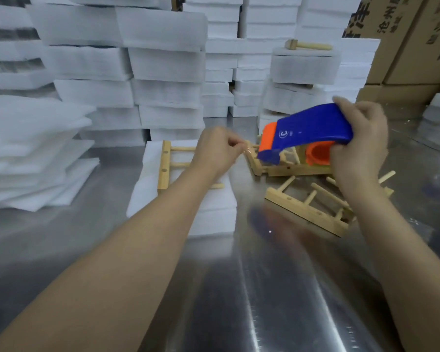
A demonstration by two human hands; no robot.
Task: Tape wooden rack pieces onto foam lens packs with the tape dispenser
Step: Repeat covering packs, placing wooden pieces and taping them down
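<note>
Single view, head-worn and wide-angle, looking forward and down across the steel table (239, 301). It's close in: the left hand (219, 148) and right hand (361, 143) sit mid-frame, forearms stretching from the near edge. Far side, stacked foam packs (163, 72) fill the top, cardboard boxes (404, 47) far right.

Two bare forearms fill the frame, one from 7 o'clock, one from 5 o'clock. The left hand (217, 151) and right hand (361, 141) appear ungloved, though blur softens the fingers.
</note>
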